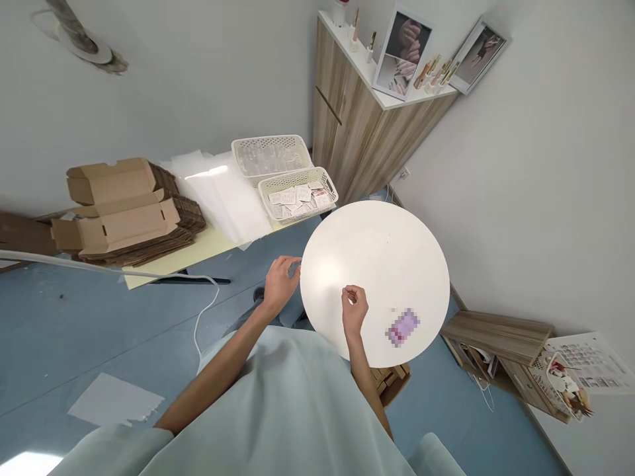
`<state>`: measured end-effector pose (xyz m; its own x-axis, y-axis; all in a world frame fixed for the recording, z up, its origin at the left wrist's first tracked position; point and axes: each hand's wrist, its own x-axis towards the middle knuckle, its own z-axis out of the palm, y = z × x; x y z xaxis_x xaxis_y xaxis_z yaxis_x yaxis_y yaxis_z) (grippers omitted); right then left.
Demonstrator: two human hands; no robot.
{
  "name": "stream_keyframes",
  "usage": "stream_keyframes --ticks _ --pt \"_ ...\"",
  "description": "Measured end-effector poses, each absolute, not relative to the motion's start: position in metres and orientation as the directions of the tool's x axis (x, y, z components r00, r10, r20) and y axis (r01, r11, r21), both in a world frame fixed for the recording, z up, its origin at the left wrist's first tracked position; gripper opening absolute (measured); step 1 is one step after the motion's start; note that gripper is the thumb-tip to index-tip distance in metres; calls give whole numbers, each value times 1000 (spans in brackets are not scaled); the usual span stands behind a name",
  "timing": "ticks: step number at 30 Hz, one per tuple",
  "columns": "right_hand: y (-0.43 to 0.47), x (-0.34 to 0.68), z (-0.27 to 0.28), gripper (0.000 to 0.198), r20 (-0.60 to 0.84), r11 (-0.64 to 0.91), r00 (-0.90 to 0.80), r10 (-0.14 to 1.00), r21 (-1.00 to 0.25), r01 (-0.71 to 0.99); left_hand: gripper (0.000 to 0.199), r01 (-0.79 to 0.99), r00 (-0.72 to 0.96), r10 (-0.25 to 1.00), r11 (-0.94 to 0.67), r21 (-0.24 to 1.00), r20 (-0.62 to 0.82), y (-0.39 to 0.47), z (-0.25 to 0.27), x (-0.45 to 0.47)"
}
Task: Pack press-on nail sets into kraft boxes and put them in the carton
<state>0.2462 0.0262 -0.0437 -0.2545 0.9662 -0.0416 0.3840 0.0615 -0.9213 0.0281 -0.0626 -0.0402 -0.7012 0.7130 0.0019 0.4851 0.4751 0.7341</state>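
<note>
A round white table (377,251) stands in front of me. At its left edge is my left hand (282,284), thumb and fingers apart, fingertips at the rim, nothing seen in it. Over the near part of the tabletop, my right hand (354,309) has its fingers curled into a pinch. Whatever might be between those fingertips is too small to make out. A blurred-out purple object (403,327) lies on the table to the right of that hand.
Left, a yellow side table (208,243) bears flattened cardboard boxes (129,218), white sheets (225,195), a basket of clear packets (270,158) and a basket of small printed packets (297,198). A wooden cabinet (347,125) stands behind. A white cable (201,317) hangs at left.
</note>
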Motion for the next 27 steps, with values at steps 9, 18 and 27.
stream_keyframes --ticks 9,18,27 --pt "21 197 -32 17 -4 28 -63 998 -869 493 33 516 -655 755 431 740 17 18 -68 -93" --pt "-6 104 -11 20 32 -33 118 992 -859 511 62 592 -499 843 502 631 -202 109 -109 -209" --pt "-46 80 -4 26 -14 -204 358 934 -842 499 74 833 -172 899 351 428 -403 126 -134 -242"
